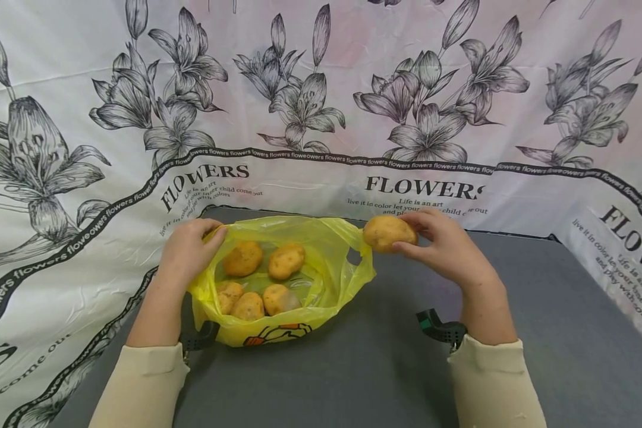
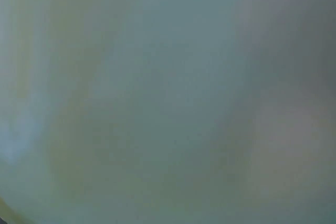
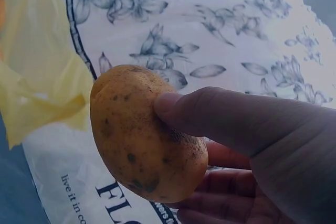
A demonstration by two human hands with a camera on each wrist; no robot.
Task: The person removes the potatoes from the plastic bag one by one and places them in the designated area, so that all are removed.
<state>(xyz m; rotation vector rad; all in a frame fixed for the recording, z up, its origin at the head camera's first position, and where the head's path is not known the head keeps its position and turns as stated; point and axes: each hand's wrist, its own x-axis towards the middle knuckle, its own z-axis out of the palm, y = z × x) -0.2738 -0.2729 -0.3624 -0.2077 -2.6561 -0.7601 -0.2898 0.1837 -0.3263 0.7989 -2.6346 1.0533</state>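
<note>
A yellow plastic bag lies spread wide at its mouth on the grey table, with several potatoes inside. My left hand pinches the bag's left rim between thumb and fingers. To the right of the bag, my right hand grips a single potato by its right end, right at the bag's handle edge. In the right wrist view this potato shows dark spots, the thumb on top and fingers beneath. The left wrist view is only a blur of yellow-green.
The grey tabletop stretches in front of the bag and to the right. White cloth printed with flowers and lettering hangs behind and along both sides. Each wrist carries a black camera mount.
</note>
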